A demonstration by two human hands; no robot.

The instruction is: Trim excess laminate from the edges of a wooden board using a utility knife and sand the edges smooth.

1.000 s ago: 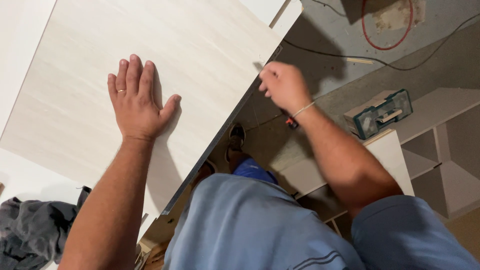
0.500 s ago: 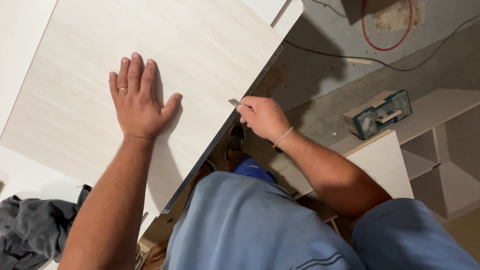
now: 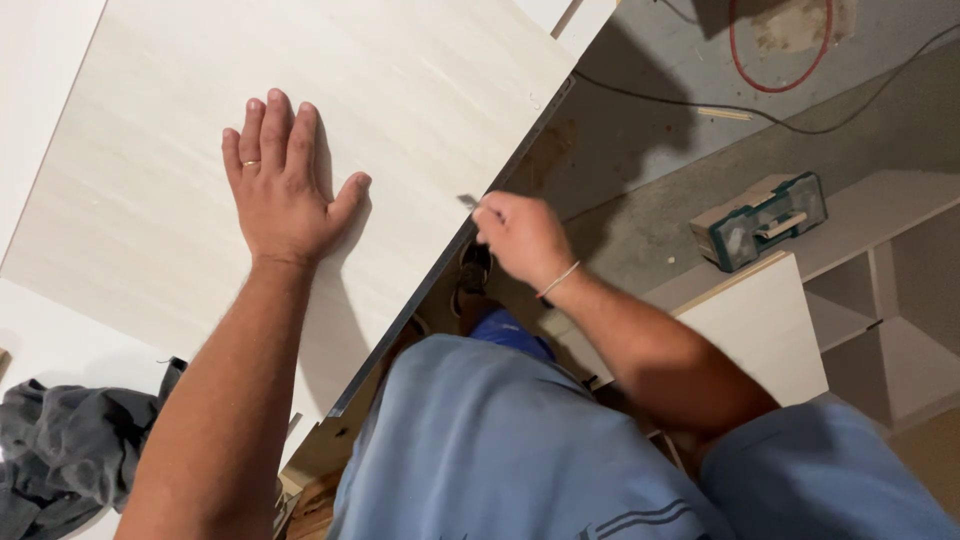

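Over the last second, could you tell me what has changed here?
The right hand has slid down along the panel's dark edge toward the body, keeping a small metal blade pinched in its fingers. The left hand stays flat on the pale wood-grain panel, which has not shifted; the teal case stays on the floor.

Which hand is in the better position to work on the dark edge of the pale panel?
Probably the right hand: it holds a small blade right at the panel's dark edge. The left hand lies flat on the pale panel, away from that edge.
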